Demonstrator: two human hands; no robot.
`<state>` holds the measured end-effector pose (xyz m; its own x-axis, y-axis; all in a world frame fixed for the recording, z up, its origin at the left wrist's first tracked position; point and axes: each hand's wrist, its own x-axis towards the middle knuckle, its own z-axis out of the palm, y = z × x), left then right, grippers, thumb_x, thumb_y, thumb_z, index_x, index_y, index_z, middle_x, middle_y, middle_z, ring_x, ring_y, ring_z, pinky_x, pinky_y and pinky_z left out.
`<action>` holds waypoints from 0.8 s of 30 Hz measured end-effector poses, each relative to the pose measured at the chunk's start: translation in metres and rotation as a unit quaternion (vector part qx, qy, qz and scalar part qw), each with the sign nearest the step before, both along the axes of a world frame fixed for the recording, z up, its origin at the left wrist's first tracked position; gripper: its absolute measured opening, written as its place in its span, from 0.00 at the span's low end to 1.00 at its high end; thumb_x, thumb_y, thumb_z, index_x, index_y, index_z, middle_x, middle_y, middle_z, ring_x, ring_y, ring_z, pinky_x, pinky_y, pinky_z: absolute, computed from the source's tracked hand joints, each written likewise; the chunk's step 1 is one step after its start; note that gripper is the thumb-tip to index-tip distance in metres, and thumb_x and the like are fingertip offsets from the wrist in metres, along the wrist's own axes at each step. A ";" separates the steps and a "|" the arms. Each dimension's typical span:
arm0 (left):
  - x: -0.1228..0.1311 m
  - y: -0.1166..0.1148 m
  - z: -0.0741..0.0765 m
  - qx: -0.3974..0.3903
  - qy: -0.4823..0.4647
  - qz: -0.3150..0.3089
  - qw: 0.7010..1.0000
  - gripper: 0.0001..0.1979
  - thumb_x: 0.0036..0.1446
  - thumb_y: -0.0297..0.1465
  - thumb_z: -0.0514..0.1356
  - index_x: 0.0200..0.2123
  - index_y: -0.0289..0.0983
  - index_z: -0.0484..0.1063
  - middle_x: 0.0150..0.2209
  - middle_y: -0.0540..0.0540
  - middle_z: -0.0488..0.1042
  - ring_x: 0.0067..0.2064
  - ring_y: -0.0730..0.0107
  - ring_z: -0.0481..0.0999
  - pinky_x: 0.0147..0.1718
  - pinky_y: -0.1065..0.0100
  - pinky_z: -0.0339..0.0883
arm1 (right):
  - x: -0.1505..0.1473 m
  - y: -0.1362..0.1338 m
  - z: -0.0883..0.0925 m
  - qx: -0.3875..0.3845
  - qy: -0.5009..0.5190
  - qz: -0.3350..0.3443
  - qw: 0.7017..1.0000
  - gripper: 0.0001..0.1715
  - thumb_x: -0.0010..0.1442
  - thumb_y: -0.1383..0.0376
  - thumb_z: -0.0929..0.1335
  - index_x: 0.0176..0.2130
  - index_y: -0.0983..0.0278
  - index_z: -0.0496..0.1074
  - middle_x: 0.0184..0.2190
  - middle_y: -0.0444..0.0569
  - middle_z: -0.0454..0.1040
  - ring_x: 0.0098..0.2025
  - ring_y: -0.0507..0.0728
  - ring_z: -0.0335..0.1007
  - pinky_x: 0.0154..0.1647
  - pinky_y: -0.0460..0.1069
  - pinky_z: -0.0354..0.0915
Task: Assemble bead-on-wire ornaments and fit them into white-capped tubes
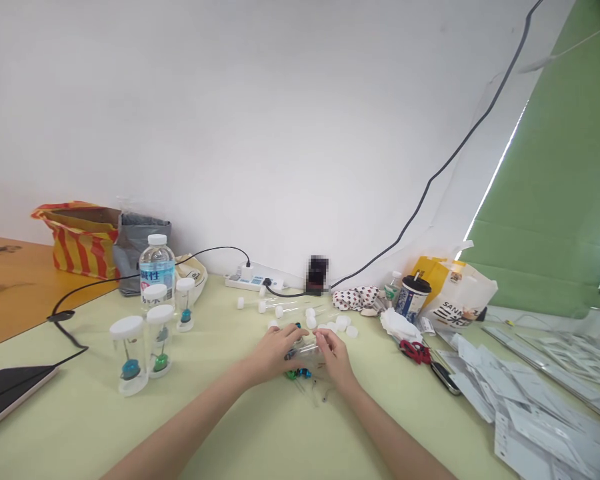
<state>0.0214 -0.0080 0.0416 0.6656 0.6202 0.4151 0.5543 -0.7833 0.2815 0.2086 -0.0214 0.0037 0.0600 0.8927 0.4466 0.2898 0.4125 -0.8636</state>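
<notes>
My left hand (274, 355) is closed around one end of a clear plastic tube (307, 347), which lies sideways between my hands. At the tube's other end my right hand (336, 357) pinches with thumb and fingers; small details there are hidden. Just below lie small shiny blue pieces (305, 373) and green pieces (292, 375), with thin wire-like bits (324, 398) beside them. Loose white round caps (343, 323) sit beyond my right hand. Farther back, several clear tubes (293, 307) with white ends lie on the green tabletop (220, 427).
Left stand capped clear jars (129, 353) with blue or green pieces inside, near a water bottle (157, 270). A power strip (253, 281) and phone (317, 275) are at the wall. Right are red-handled scissors (415, 351), a dark cup (413, 298) and white packets (540, 420).
</notes>
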 end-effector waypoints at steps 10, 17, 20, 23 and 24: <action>-0.011 0.010 0.001 -0.193 -0.194 0.050 0.961 0.15 0.52 0.43 0.54 0.34 0.38 0.68 0.23 0.53 0.66 0.24 0.74 0.59 0.24 0.73 0.53 | 0.006 0.014 -0.013 -0.141 0.199 -0.019 0.970 0.28 0.46 0.43 0.65 0.24 0.66 0.66 0.08 0.37 0.56 0.12 0.47 0.47 0.12 0.42 0.41; -0.007 0.004 0.003 -0.237 -0.225 0.061 0.943 0.18 0.49 0.47 0.54 0.27 0.37 0.66 0.21 0.53 0.66 0.23 0.74 0.60 0.23 0.73 0.53 | 0.004 0.011 -0.008 -0.105 0.191 -0.028 0.976 0.28 0.48 0.43 0.64 0.24 0.66 0.66 0.11 0.38 0.55 0.14 0.47 0.48 0.14 0.43 0.46; -0.007 0.007 0.002 -0.295 -0.252 0.071 0.919 0.21 0.50 0.50 0.52 0.25 0.37 0.64 0.15 0.55 0.61 0.18 0.76 0.58 0.19 0.73 0.52 | 0.002 0.006 -0.003 -0.066 0.164 -0.021 0.984 0.25 0.51 0.46 0.64 0.25 0.65 0.65 0.13 0.38 0.56 0.16 0.48 0.51 0.16 0.43 0.50; -0.010 0.015 -0.004 -0.384 -0.292 0.099 0.870 0.22 0.49 0.51 0.50 0.24 0.37 0.62 0.10 0.57 0.54 0.13 0.77 0.53 0.15 0.74 0.48 | -0.001 0.000 0.002 -0.006 0.088 -0.002 0.996 0.21 0.54 0.49 0.63 0.32 0.65 0.67 0.19 0.41 0.62 0.22 0.51 0.59 0.23 0.45 0.58; -0.011 0.018 -0.006 -0.416 -0.309 0.113 0.848 0.22 0.49 0.51 0.49 0.25 0.37 0.62 0.08 0.58 0.52 0.12 0.77 0.51 0.13 0.74 0.46 | -0.001 -0.001 0.002 0.018 0.058 0.006 0.998 0.21 0.55 0.50 0.62 0.36 0.64 0.68 0.23 0.43 0.65 0.25 0.52 0.62 0.27 0.45 0.60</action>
